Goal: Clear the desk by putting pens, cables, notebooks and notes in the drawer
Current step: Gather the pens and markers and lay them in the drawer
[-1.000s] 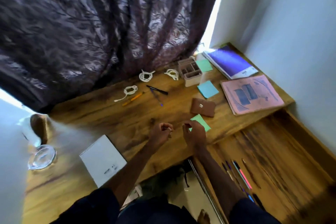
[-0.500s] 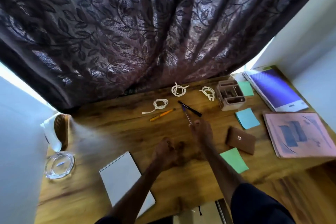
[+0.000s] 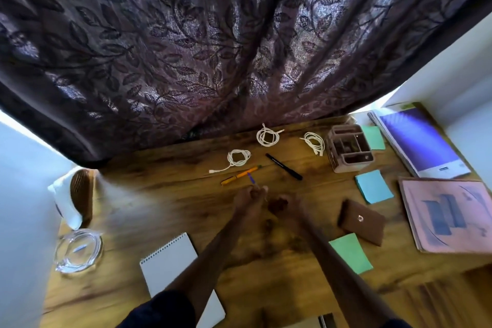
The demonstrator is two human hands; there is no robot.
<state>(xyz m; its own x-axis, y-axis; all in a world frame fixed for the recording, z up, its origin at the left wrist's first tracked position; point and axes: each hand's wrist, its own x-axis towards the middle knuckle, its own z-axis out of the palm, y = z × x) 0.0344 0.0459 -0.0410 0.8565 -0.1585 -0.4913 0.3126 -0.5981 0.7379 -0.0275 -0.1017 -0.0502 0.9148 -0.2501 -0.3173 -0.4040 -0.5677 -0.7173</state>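
Blue pen [image 3: 250,178] seems pinched in left hand [image 3: 249,201], long axis pointing away twd curtain [image 3: 239,48]; right hand [image 3: 287,204] blurry, can't tell.

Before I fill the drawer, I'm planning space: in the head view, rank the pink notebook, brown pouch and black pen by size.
1. pink notebook
2. brown pouch
3. black pen, farther off yet smallest

Glass ashtray [image 3: 78,250], brown wallet [image 3: 362,221] and compartmented organiser [image 3: 346,166] sit below a leaf-patterned curtain [image 3: 213,48].
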